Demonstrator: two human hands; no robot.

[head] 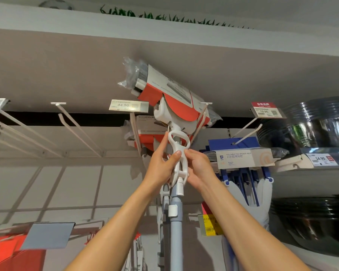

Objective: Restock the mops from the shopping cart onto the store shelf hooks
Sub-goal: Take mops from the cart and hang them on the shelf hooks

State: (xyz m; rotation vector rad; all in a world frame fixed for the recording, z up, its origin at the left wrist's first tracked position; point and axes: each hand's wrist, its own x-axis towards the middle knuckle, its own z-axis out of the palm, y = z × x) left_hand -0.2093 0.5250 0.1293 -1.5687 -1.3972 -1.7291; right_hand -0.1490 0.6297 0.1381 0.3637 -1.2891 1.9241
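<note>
Both hands are raised overhead around one mop. The left hand point(160, 163) curls round the white plastic lever point(179, 153) on the mop's neck, thumb pressed on its front and forefinger stretched up along the left side of the lever's loop. The right hand point(199, 169) grips the same lever from the other side, fingertips meeting the left thumb at the middle of the piece. Both bare forearms rise from the bottom edge of the view.

Below the hands the mop's pale blue pole point(176, 237) runs straight down and out of sight, with a small white clip on it. Above them the mop head point(172, 98), wrapped in a red and white card sleeve with clear plastic bunched at its upper left end, tilts up toward the grey underside of the shelf above. A white wire hook point(201, 119) crosses just in front of the head's right end; I cannot tell whether the mop is hanging on it.

Behind, a second red-sleeved mop point(147, 133) hangs on the rack, under a price tag point(128, 105) reading 44.90. To the left, bare white hooks point(76, 126) jut from the back panel. To the right hang blue sponge mops point(243, 159) in a card box, and beyond them are stacks of shiny black basins point(313, 130).
</note>
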